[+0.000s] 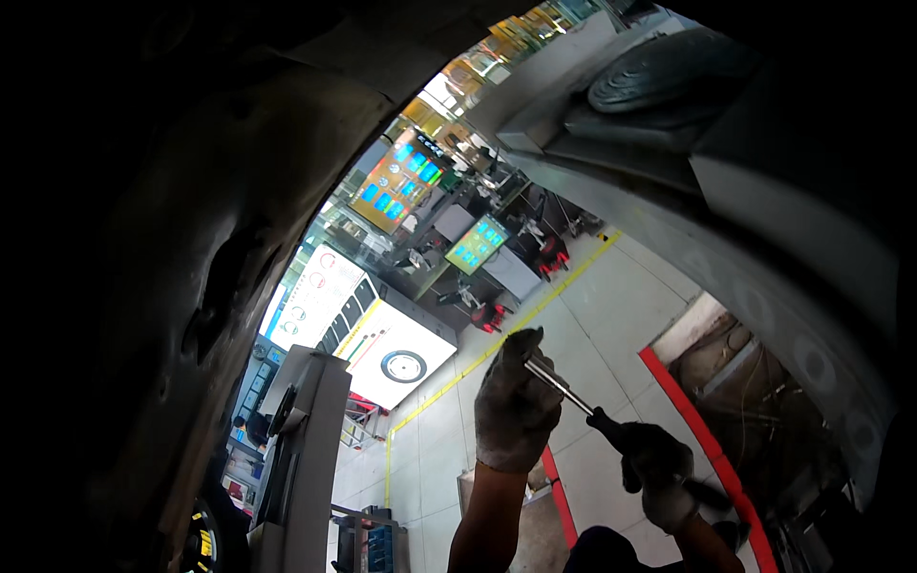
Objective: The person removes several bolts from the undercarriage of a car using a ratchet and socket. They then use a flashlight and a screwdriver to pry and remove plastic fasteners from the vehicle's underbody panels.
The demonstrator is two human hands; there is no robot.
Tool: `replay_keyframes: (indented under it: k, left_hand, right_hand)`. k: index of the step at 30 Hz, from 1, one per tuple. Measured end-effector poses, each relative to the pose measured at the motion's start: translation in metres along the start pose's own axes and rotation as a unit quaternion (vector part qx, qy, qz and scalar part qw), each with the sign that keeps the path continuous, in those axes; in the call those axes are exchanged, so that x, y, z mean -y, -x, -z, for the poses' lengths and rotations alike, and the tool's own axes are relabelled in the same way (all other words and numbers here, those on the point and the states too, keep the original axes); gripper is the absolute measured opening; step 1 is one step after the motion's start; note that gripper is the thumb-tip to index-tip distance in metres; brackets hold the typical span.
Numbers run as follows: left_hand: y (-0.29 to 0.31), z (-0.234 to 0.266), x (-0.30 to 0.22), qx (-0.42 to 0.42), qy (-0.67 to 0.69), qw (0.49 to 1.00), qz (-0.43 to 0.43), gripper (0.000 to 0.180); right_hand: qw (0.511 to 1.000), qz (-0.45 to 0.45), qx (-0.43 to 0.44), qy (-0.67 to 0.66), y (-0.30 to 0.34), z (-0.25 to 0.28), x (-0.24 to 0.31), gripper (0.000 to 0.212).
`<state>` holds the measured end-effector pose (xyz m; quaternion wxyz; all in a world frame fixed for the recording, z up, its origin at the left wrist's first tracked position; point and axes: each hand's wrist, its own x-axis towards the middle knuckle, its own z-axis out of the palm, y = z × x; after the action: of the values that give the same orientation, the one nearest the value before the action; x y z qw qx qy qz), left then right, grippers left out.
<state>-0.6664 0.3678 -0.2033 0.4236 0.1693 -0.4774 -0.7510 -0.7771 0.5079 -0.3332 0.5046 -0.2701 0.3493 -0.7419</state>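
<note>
Here, the tool [562, 388] slants in midair, long axis running down rightward: the left hand [516, 406] grasps its upper metal end, the right hand [657, 468] clasps its dark handle [606, 425].

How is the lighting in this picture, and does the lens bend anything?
Head view: left side almost black; orange screen and white cabinet bright; right hand partly lost in shadow; metal shaft catching a highlight; red floor strip bowed, apparently by the fisheye.
</note>
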Motion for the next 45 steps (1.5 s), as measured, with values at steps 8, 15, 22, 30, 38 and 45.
replay_keyframes:
  k: [8,15,22,30,38,45]
  left_hand:
    - [-0.106,-0.045,-0.071,0.189,-0.177,0.937,-0.235,0.041]
    - [-0.147,-0.087,-0.136,0.34,-0.182,0.821,-0.42,0.035]
    - [-0.165,-0.099,-0.153,0.253,-0.155,0.744,-0.599,0.04]
    - [-0.148,-0.09,-0.166,-0.005,-0.223,0.461,-0.859,0.042]
    - [-0.149,-0.085,-0.149,0.22,-0.197,0.684,-0.667,0.028]
    - [-0.165,-0.056,-0.141,0.136,-0.148,0.674,-0.711,0.021]
  right_hand:
    - [0.985,0.139,0.086,-0.06,-0.105,-0.048,0.048,0.059]
    - [0.815,0.563,-0.08,0.111,-0.184,-0.115,0.075,0.045]
    - [0.657,0.736,-0.126,0.103,-0.191,-0.118,0.108,0.045]
    - [0.679,0.692,-0.194,0.15,-0.173,-0.125,0.112,0.05]
    - [0.607,0.701,-0.27,0.259,-0.149,-0.127,0.127,0.043]
    - [0.42,0.704,-0.398,0.412,-0.12,-0.123,0.139,0.032]
